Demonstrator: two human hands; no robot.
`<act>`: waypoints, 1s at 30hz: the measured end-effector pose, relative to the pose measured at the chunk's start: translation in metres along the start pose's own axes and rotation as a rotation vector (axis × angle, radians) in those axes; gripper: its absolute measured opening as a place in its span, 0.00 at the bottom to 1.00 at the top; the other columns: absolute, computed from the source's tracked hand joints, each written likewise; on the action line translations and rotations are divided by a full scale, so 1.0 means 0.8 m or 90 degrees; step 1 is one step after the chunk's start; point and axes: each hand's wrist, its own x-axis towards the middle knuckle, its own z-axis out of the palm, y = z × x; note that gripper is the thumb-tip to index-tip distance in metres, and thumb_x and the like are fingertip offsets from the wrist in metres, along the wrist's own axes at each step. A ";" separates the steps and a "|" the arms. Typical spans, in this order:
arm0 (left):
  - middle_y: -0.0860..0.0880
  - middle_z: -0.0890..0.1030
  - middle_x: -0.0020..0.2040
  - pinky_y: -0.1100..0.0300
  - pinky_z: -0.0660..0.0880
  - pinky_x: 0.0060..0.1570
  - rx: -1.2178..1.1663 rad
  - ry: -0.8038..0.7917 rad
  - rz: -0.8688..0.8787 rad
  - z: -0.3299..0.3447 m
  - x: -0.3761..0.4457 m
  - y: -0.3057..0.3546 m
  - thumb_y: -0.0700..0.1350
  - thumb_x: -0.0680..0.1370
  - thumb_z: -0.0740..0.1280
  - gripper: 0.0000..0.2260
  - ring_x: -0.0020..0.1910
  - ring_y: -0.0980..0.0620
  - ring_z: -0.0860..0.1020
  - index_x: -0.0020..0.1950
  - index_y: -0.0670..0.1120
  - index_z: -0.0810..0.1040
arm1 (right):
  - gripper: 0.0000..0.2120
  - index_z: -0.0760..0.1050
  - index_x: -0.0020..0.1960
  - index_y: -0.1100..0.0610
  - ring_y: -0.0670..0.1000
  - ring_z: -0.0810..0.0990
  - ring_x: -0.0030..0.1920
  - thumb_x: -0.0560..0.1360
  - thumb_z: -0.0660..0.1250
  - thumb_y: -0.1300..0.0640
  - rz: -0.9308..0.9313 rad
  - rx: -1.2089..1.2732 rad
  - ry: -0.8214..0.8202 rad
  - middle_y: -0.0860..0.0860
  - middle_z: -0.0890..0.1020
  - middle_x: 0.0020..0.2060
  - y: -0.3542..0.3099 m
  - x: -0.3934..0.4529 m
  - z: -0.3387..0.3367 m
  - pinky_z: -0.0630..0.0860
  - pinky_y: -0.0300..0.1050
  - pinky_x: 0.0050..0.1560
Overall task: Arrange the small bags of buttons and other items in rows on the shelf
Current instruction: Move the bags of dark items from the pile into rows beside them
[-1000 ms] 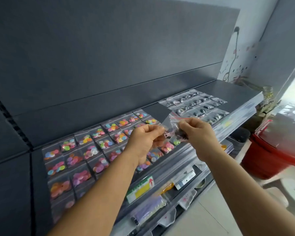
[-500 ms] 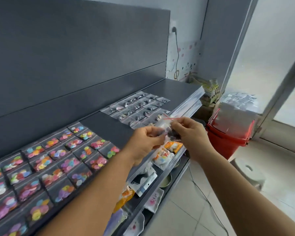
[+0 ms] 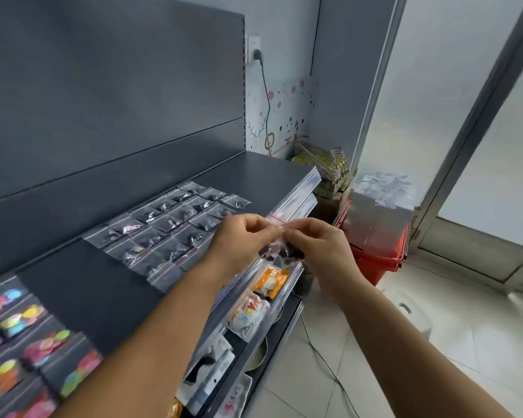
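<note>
Both hands pinch one small clear zip bag of dark buttons over the shelf edge.

The left hand and right hand grip its red-lined top, probably sealing or flattening it before placing. Left of the hands, rows of clear bags with dark pieces lie on the dark grey metal shelf; colourful button bags lie further left.

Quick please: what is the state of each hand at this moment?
Left hand: closed, its grip pinches the small clear bag near the top.
Right hand: closed, pinching the same bag.
</note>
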 end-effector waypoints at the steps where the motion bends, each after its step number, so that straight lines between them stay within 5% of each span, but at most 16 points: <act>1: 0.51 0.82 0.33 0.54 0.78 0.39 0.001 0.036 0.000 0.001 0.016 -0.002 0.44 0.74 0.71 0.04 0.33 0.55 0.78 0.40 0.46 0.81 | 0.02 0.81 0.42 0.57 0.52 0.82 0.35 0.71 0.71 0.63 0.011 0.011 -0.024 0.54 0.83 0.34 0.000 0.015 -0.002 0.81 0.49 0.40; 5: 0.48 0.82 0.33 0.54 0.78 0.38 0.025 0.120 0.005 0.007 0.074 -0.002 0.46 0.75 0.70 0.08 0.32 0.53 0.78 0.38 0.44 0.80 | 0.10 0.77 0.49 0.58 0.49 0.81 0.35 0.69 0.73 0.62 0.069 -0.021 -0.140 0.51 0.83 0.34 0.002 0.070 -0.009 0.78 0.41 0.37; 8: 0.50 0.81 0.31 0.61 0.77 0.32 0.055 0.147 0.015 0.010 0.106 -0.002 0.48 0.75 0.69 0.10 0.30 0.55 0.78 0.37 0.45 0.79 | 0.08 0.78 0.48 0.61 0.49 0.80 0.35 0.70 0.73 0.64 0.078 -0.074 -0.124 0.52 0.81 0.34 0.003 0.107 -0.014 0.77 0.39 0.36; 17: 0.53 0.82 0.30 0.61 0.74 0.33 0.083 0.251 0.007 -0.012 0.152 -0.012 0.51 0.74 0.71 0.10 0.30 0.58 0.79 0.36 0.47 0.79 | 0.10 0.77 0.49 0.59 0.49 0.80 0.38 0.68 0.74 0.63 0.077 -0.134 -0.228 0.53 0.82 0.39 -0.001 0.180 0.008 0.77 0.38 0.38; 23: 0.52 0.83 0.31 0.62 0.73 0.33 0.077 0.372 -0.039 -0.032 0.158 -0.021 0.51 0.72 0.72 0.10 0.30 0.59 0.77 0.36 0.45 0.79 | 0.04 0.81 0.46 0.53 0.46 0.80 0.39 0.72 0.71 0.53 0.041 -0.110 -0.283 0.50 0.84 0.39 0.004 0.232 0.024 0.78 0.42 0.42; 30: 0.50 0.83 0.34 0.63 0.75 0.34 0.078 0.499 -0.101 -0.013 0.175 -0.030 0.48 0.72 0.73 0.05 0.33 0.56 0.79 0.39 0.47 0.81 | 0.06 0.80 0.37 0.56 0.51 0.75 0.34 0.73 0.70 0.59 0.037 -0.102 -0.411 0.53 0.79 0.31 0.016 0.292 0.040 0.77 0.48 0.40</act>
